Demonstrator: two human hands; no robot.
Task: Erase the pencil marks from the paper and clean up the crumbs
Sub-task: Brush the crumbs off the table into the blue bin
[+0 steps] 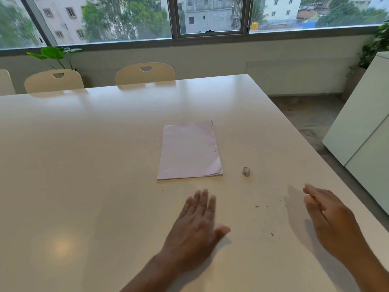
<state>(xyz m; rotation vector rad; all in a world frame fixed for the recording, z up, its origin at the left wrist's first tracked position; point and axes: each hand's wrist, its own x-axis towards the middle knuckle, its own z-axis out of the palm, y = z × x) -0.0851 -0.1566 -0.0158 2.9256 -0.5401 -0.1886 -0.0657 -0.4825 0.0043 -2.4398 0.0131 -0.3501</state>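
A thin stack of white paper (189, 149) lies flat on the white table (84, 165), a little right of centre. To its right a small worn eraser (245, 171) stands apart from it. Dark crumbs (263, 204) are scattered on the table between my two hands, with one more speck (272, 234) nearer to me. My left hand (197, 226) lies flat, palm down, fingers apart, just below the paper. My right hand (328, 216) hovers on edge to the right of the crumbs, fingers loosely extended and blurred, holding nothing.
Three cream chairs (145, 73) stand along the table's far side, with a leafy plant (53, 54) behind them. The table's right edge (311, 142) runs diagonally past my right hand. A white cabinet (362, 123) stands on the floor at the right.
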